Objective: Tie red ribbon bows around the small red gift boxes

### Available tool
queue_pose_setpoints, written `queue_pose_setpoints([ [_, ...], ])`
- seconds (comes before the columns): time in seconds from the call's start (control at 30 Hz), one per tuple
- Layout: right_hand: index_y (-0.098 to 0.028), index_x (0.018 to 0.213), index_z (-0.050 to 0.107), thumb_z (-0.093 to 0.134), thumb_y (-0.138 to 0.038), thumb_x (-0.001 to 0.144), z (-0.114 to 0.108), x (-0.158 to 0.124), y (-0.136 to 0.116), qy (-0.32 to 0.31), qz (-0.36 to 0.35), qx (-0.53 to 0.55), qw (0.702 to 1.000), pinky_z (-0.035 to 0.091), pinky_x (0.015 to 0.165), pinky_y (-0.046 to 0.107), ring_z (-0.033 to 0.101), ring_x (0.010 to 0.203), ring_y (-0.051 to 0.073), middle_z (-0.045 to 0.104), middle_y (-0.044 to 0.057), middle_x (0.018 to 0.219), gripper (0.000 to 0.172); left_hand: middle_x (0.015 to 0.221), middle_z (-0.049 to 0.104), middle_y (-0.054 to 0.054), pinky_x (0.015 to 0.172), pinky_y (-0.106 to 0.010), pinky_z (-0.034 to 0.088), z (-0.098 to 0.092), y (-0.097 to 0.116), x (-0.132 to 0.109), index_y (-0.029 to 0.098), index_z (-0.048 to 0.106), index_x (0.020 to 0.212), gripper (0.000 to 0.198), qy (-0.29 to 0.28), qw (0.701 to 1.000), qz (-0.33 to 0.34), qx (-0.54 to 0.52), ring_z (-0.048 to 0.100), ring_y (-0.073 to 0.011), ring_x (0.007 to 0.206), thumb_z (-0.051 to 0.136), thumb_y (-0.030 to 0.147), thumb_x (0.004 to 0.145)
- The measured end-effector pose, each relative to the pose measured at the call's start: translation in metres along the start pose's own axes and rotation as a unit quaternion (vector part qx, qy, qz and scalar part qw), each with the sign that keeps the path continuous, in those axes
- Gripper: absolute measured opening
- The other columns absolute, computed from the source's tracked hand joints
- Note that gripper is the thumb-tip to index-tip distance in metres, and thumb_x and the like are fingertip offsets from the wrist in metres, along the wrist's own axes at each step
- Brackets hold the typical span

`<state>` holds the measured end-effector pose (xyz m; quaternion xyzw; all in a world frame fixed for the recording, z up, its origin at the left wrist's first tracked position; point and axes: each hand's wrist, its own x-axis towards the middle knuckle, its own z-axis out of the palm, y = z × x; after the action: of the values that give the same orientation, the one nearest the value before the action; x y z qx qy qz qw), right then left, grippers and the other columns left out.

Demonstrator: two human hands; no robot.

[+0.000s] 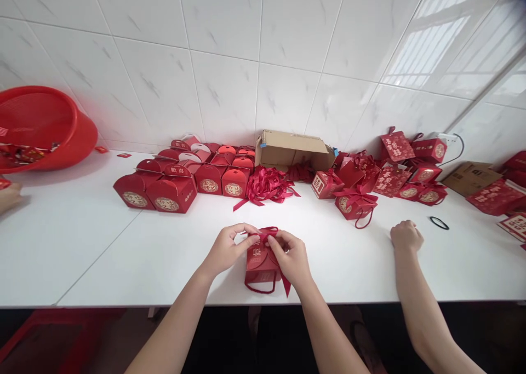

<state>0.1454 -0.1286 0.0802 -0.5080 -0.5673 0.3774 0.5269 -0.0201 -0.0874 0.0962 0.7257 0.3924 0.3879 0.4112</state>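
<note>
A small red gift box [259, 264] with gold print stands at the near edge of the white table [123, 253]. A red ribbon [267, 232] lies across its top, and one ribbon tail hangs down the front. My left hand [227, 248] pinches the ribbon on the left side of the box top. On the right side my right hand [291, 257] pinches the ribbon too, fingers pressed together. Both hands touch the box.
Another person's fist [406, 236] rests on the table to the right, near a black ring [439, 223]. Rows of red boxes [172, 190], loose red ribbons [265, 185], a cardboard box [293, 150] and tied boxes [355, 201] lie behind. A red basket [41, 127] sits far left.
</note>
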Motion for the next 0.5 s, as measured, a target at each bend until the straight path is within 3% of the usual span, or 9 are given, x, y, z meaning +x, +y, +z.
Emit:
queue_pose_setpoints([
  [0.17,-0.024,0.089,0.041,0.057,-0.033,0.082,0.004,-0.001,0.003,0.032,0.007,0.043,0.999,0.044,0.054,0.025,0.059,0.058,0.015,0.064,-0.002,0.069,0.020,0.083,0.062,-0.003,0.081,-0.032,0.048,0.011,0.001,-0.009,0.019,0.056,0.083,0.014,0.018,1.000,0.020,0.007,0.059,-0.0173,0.083,0.054,0.032,0.084],
  [0.33,-0.022,0.091,0.053,0.055,-0.030,0.084,0.000,-0.001,0.001,0.008,-0.019,-0.013,1.000,0.046,0.058,0.027,0.060,0.062,0.015,0.067,0.002,0.077,0.012,0.080,0.059,0.000,0.079,-0.030,0.048,0.019,0.003,-0.010,0.019,0.051,0.080,0.010,0.045,0.998,0.030,0.040,0.058,-0.0153,0.079,0.058,0.025,0.080],
  [0.5,-0.020,0.093,0.062,0.054,-0.029,0.084,-0.001,-0.002,0.001,0.015,-0.026,-0.052,0.998,0.050,0.064,0.030,0.063,0.069,0.018,0.070,0.005,0.087,0.015,0.089,0.061,-0.002,0.082,-0.031,0.049,0.023,0.004,-0.010,0.020,0.053,0.089,0.013,0.054,0.996,0.049,0.050,0.060,-0.0165,0.087,0.059,0.021,0.078],
])
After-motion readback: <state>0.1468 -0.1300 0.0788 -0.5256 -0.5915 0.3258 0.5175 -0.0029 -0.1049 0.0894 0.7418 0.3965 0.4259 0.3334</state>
